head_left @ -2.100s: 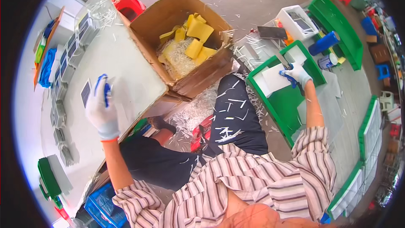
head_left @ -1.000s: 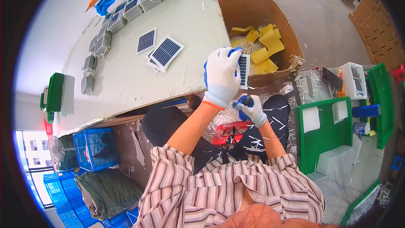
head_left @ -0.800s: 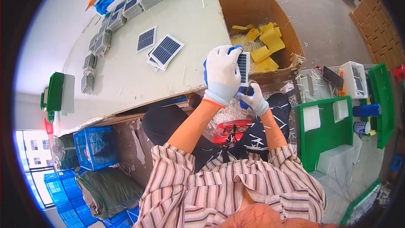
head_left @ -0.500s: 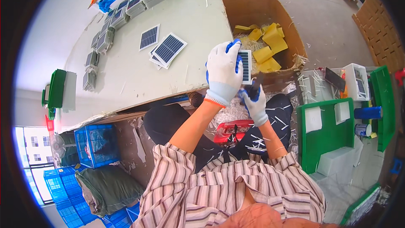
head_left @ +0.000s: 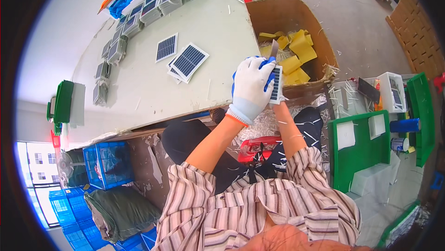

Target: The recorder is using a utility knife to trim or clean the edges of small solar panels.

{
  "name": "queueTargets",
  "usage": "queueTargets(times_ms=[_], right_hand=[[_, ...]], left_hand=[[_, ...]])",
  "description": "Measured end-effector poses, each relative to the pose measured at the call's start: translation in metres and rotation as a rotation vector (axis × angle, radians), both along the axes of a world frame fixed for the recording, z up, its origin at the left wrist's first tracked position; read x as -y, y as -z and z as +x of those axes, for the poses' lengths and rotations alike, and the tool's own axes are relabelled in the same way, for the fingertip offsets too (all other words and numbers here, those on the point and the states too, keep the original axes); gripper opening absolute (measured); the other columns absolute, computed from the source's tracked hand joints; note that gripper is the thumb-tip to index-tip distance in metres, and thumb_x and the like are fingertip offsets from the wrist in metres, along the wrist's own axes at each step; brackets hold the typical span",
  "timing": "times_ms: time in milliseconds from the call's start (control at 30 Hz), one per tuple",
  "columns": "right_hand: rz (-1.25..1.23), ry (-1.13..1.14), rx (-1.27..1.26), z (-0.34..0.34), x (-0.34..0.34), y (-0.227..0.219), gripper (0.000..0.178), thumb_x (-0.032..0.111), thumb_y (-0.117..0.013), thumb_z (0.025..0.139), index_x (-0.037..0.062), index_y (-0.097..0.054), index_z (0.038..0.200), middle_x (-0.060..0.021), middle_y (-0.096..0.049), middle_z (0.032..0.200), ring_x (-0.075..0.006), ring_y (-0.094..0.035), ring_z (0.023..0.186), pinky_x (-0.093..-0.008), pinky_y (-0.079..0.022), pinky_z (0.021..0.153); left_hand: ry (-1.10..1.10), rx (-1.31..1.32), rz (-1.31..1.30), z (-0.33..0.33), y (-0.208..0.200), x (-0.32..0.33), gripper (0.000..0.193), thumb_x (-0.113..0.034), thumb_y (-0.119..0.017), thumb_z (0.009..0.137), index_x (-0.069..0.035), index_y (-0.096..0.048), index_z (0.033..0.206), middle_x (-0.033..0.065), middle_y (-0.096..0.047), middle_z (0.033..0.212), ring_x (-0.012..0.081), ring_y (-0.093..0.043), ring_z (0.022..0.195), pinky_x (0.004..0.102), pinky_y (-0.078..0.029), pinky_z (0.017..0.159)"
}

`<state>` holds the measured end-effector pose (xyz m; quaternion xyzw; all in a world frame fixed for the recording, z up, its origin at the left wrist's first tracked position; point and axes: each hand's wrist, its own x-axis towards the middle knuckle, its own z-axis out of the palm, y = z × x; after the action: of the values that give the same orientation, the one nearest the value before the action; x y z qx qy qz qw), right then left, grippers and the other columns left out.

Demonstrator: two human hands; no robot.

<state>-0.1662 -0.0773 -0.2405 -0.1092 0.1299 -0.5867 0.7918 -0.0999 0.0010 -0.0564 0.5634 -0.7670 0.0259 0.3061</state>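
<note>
My left hand [head_left: 252, 81], in a white glove with blue-coated fingers, is closed on a small solar panel [head_left: 276, 84] with a white border, held upright over the near edge of the cardboard box. My right hand [head_left: 283, 98], gloved too, is mostly hidden behind the panel; only a bit of glove shows by the wrist. A flat grey-brown knife-like blade [head_left: 274, 49] sticks up past the panel's far end. Its grip is out of sight, but half a second ago the right hand held a dark tool. Loose panels [head_left: 190, 61] lie on the table to the left.
Stacks of solar panels [head_left: 150, 10] line the far left of the pale table [head_left: 153, 84]. The cardboard box [head_left: 296, 7] holds yellow sheets [head_left: 302, 47] and white strips. A red basket [head_left: 259, 145] sits between my legs; a green tray [head_left: 359, 151] is at right.
The right hand has moved up behind the panel, and the blade now projects beyond its far end. My left hand has come slightly nearer and right with the panel.
</note>
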Motion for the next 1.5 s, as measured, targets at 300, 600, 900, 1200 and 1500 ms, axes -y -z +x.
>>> queueTargets(times_ms=[300,600,900,1200,1500], right_hand=[[-0.473,-0.077,-0.875,-0.071,-0.052,-0.033,0.014,0.015,-0.067,0.084,0.0008,-0.066,0.086,-0.0008,-0.066,0.076,-0.0046,-0.058,0.067,-0.0229,-0.047,0.060],[-0.468,-0.202,-0.896,-0.076,-0.110,-0.037,0.011,0.010,-0.071,0.079,0.0005,-0.066,0.076,-0.0001,-0.060,0.060,-0.0053,-0.053,0.051,-0.0219,-0.043,0.048],[-0.562,-0.036,-0.916,-0.070,-0.080,-0.059,0.014,0.013,-0.074,0.081,0.0009,-0.068,0.077,0.0006,-0.061,0.062,-0.0043,-0.052,0.049,-0.0217,-0.042,0.045],[-0.375,-0.046,-1.042,-0.064,-0.134,-0.045,0.030,0.016,-0.076,0.077,-0.0012,-0.059,0.094,-0.0074,-0.065,0.073,-0.0132,-0.060,0.064,-0.0264,-0.049,0.064],[-0.469,0.615,-1.277,-0.022,-0.097,-0.046,0.039,0.010,-0.067,0.084,0.0034,-0.044,0.115,-0.0138,-0.066,0.098,-0.0259,-0.066,0.087,-0.0378,-0.050,0.077]], left_hand=[[-0.086,0.025,-0.086,0.002,0.000,0.000,0.033,-0.003,-0.061,0.071,-0.007,-0.060,0.104,0.0130,-0.058,0.106,0.0336,-0.053,0.100,0.0434,-0.043,0.088],[-0.121,-0.006,-0.092,-0.004,0.006,0.000,0.032,0.001,-0.059,0.072,-0.008,-0.063,0.103,0.0113,-0.059,0.100,0.0318,-0.055,0.096,0.0415,-0.045,0.084],[-0.134,-0.037,-0.084,-0.006,0.003,0.004,0.032,0.000,-0.061,0.069,-0.008,-0.063,0.100,0.0113,-0.059,0.099,0.0320,-0.054,0.097,0.0424,-0.044,0.085],[-0.161,-0.053,-0.102,-0.004,0.004,0.000,0.037,-0.004,-0.062,0.073,-0.009,-0.063,0.109,0.0122,-0.058,0.103,0.0326,-0.053,0.099,0.0422,-0.043,0.087],[-0.207,0.035,-0.085,-0.008,0.008,-0.002,0.037,-0.012,-0.064,0.076,-0.006,-0.063,0.112,0.0139,-0.057,0.107,0.0328,-0.052,0.102,0.0442,-0.040,0.089]])
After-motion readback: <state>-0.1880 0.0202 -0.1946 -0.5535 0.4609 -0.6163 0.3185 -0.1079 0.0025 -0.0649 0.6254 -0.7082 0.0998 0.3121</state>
